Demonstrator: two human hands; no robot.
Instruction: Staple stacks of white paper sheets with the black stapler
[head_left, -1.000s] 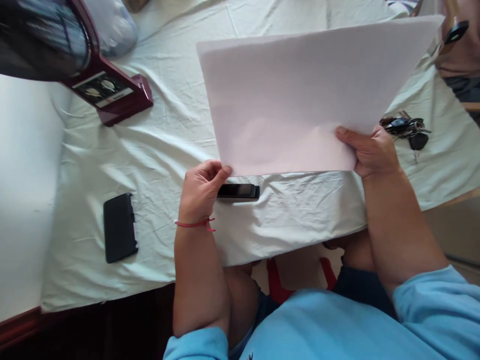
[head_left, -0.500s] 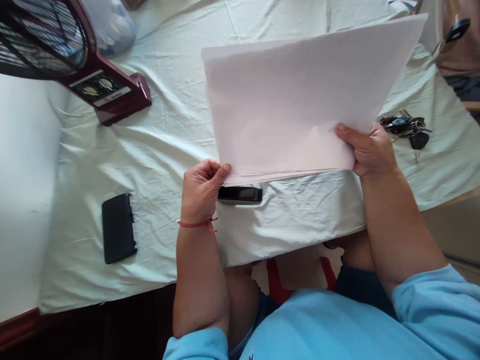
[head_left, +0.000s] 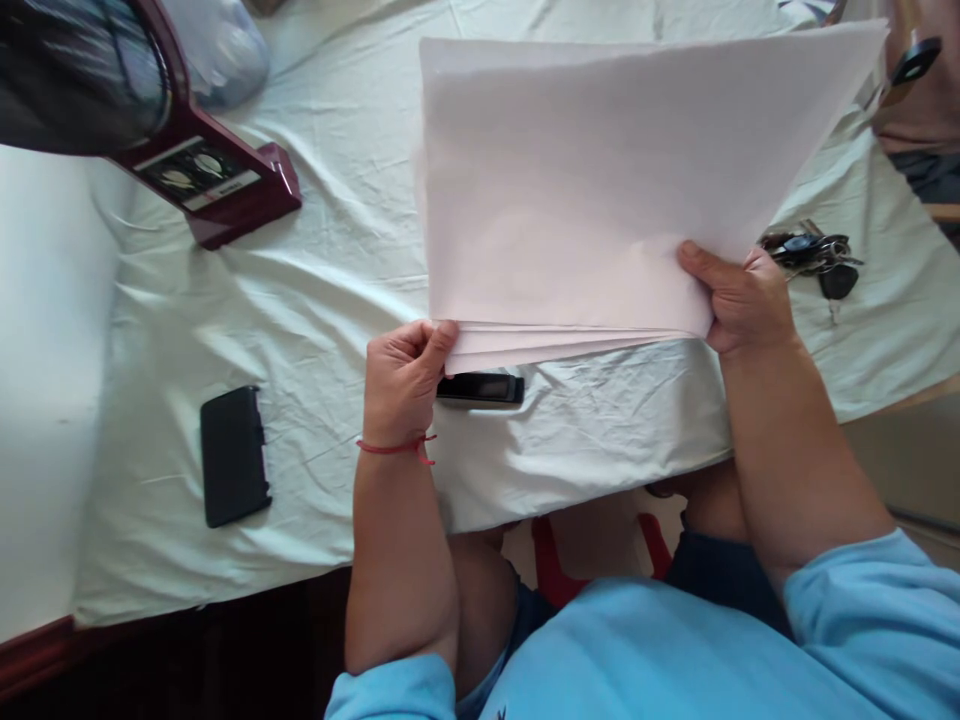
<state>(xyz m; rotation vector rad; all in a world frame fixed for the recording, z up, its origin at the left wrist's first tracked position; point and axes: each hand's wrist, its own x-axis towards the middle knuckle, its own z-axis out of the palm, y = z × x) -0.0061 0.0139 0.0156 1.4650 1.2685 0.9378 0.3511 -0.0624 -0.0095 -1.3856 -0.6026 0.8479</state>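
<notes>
Several large white paper sheets [head_left: 600, 190] are held up over the cloth-covered table, their lower edges fanned apart toward the left. My left hand [head_left: 406, 378], with a red string at the wrist, pinches the lower left corner between thumb and fingers. At the lower right, my right hand [head_left: 742, 295] grips the sheets, thumb on top and the other fingers mostly hidden behind. A dark phone-like device [head_left: 484, 388] lies just below the paper, its left end covered by my left hand. Beside my right hand, a bunch of keys [head_left: 814, 258] rests on the cloth.
A maroon fan [head_left: 244, 195] stands at the upper left, with a clear plastic bag [head_left: 221, 55] behind it. A black case [head_left: 235, 457] lies at the left of the pale tablecloth [head_left: 315, 300]. The near table edge runs above my legs.
The top sheet has shifted up and right, and the lower edges have spread into separate layers near my left hand. My right hand has moved slightly right.
</notes>
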